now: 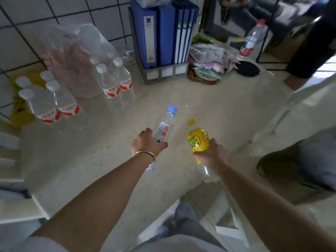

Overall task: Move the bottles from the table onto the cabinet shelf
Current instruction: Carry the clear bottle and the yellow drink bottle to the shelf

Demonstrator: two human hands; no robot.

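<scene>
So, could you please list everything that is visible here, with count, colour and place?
blue-cap bottle: 1, clear, white label, held over the table centre
yellow bottle: 1, yellow cap and label, held beside it on the right
white-cap bottles: two groups, exact count unclear, clear with red-white labels, table left
red-cap bottle: 1, clear, far right
plastic wrap: clear, behind the white-cap bottles
binders: several, blue, in a grey rack at the back
cloths: a pile, mixed pale colours, right of the rack
black disc: 1, beside the cloths
table: 1, beige
left hand: fingers grip the blue-cap bottle; silver bracelet on wrist
right hand: fingers grip the yellow bottle
</scene>
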